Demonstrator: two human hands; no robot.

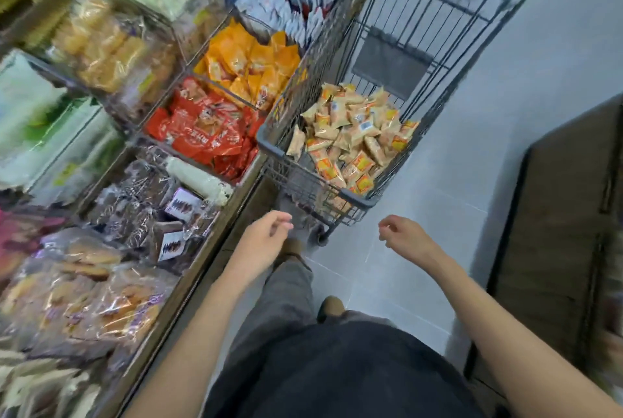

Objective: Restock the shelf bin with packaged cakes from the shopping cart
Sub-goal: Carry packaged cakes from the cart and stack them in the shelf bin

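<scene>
We find the shopping cart (337, 161) standing against the shelf edge with the packaged cakes (354, 137) heaped in its basket, while our left hand (266, 235) and right hand (401, 235) hover near its front rim, both loosely curled and holding nothing. We judge it best to reach over the rim and gather several packs. The red packets (205, 131), orange packets (249, 67) and dark wrapped cakes (151, 201) already fill neighbouring bins.

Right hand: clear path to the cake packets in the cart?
Probably yes. The right hand is empty, just short of the cart; the cart top is open, the cake packets uncovered.
</scene>
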